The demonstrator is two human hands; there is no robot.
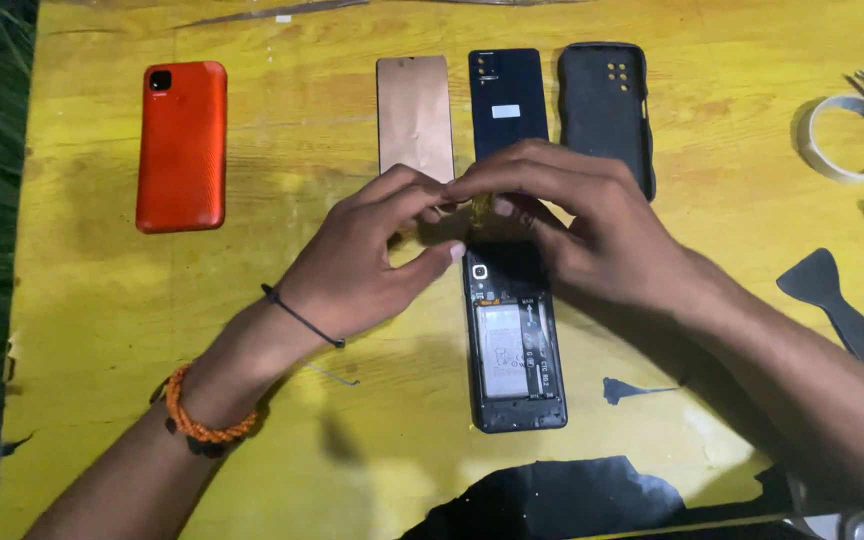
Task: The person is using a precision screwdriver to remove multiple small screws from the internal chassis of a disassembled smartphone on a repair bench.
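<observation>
Your left hand (367, 262) and right hand (577, 215) both pinch a small yellowish part (481, 206), grips closed on it, above the opened phone (512, 335) on the yellow bench (102, 300).

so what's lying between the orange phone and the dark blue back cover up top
In the head view, a copper-coloured plate lies between the orange phone and the dark blue back cover, close beside the cover. The rest of that stretch is bare yellow table.
</observation>
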